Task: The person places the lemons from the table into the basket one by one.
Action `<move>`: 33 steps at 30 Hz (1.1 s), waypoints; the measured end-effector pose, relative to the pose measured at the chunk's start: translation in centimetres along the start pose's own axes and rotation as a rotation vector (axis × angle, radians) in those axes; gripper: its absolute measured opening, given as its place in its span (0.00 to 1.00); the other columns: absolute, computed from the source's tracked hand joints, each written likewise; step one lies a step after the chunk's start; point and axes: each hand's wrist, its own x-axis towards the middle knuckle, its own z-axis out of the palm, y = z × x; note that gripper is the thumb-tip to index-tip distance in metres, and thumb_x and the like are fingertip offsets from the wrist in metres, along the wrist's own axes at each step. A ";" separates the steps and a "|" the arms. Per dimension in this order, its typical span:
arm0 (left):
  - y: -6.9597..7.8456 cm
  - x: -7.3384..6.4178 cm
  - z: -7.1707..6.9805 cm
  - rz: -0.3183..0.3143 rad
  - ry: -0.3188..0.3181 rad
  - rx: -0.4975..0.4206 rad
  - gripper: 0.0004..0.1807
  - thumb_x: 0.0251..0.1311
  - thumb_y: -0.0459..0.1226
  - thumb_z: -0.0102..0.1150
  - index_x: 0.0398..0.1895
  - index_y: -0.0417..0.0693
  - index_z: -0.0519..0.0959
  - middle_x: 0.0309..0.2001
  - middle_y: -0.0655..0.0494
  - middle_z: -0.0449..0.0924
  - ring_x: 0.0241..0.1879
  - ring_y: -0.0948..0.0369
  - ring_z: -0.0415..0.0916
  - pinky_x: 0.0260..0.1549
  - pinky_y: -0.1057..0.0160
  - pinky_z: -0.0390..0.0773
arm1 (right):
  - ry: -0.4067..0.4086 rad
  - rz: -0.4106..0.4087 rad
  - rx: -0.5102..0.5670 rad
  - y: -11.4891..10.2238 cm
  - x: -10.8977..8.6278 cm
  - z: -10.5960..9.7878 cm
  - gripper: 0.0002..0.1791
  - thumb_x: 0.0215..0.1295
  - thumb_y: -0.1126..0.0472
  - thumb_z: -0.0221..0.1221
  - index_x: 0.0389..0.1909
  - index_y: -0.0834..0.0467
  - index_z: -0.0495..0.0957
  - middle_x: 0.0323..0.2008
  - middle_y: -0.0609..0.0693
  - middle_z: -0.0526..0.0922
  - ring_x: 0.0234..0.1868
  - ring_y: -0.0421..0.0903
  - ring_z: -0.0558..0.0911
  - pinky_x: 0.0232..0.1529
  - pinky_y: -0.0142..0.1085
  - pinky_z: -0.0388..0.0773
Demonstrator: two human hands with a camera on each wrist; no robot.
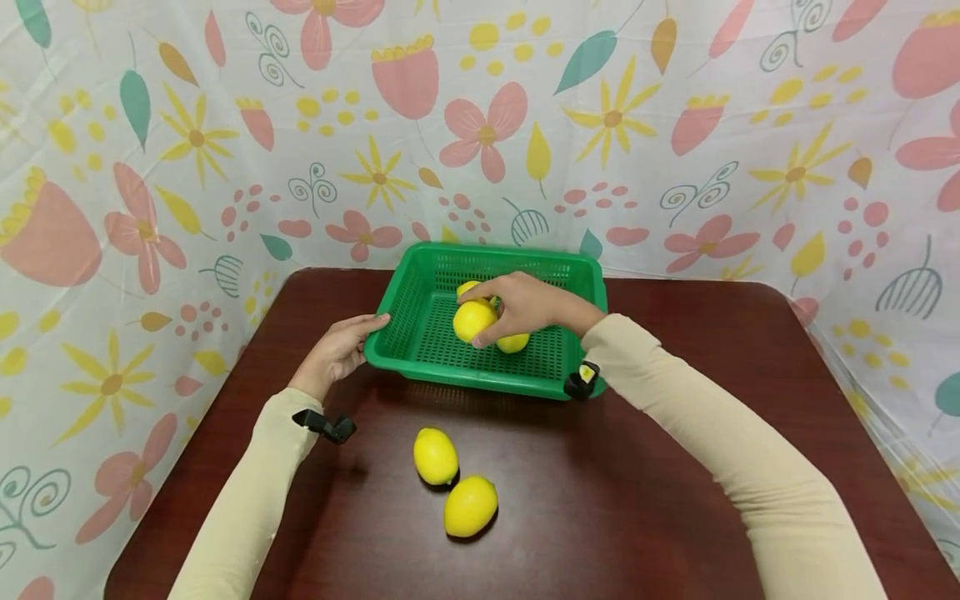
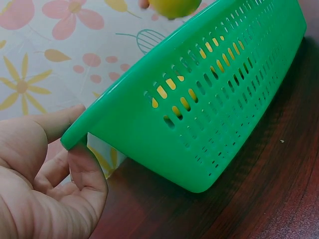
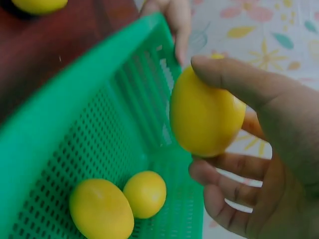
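Observation:
My right hand grips a yellow lemon over a green perforated plastic basket. The right wrist view shows that lemon between thumb and fingers, above the basket floor. Two more lemons, one nearer and one smaller in view, lie inside the basket. At the basket's left end, my left hand pinches the rim; its thumb is on one side and curled fingers are underneath, as the left wrist view shows.
Two lemons rest on the dark reddish-brown table in front of the basket, one farther and one nearer. A flower-printed cloth hangs behind the table and along both sides.

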 end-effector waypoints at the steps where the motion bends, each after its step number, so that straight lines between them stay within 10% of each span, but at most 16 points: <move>1: -0.1 0.0 0.0 -0.001 0.003 -0.001 0.27 0.74 0.46 0.59 0.68 0.40 0.70 0.35 0.58 0.86 0.32 0.66 0.84 0.37 0.67 0.85 | -0.012 -0.001 0.003 0.3 0.6 0.0 0.39 0.60 0.45 0.73 0.71 0.50 0.74 0.65 0.51 0.79 0.44 0.47 0.84 0.46 0.40 0.82; 12: -0.4 -0.2 -0.7 0.003 -0.001 -0.007 0.30 0.75 0.46 0.58 0.72 0.39 0.67 0.40 0.57 0.86 0.35 0.65 0.85 0.39 0.66 0.85 | -0.047 0.072 -0.026 2.0 6.1 0.6 0.40 0.61 0.44 0.72 0.73 0.47 0.72 0.67 0.49 0.76 0.62 0.49 0.77 0.56 0.44 0.79; 33: -0.3 0.3 -0.2 0.010 0.012 -0.007 0.29 0.74 0.46 0.59 0.71 0.40 0.70 0.39 0.57 0.85 0.35 0.65 0.85 0.39 0.66 0.85 | -0.116 0.160 -0.105 4.7 10.8 3.8 0.41 0.61 0.48 0.73 0.74 0.50 0.70 0.66 0.54 0.75 0.60 0.52 0.76 0.58 0.47 0.77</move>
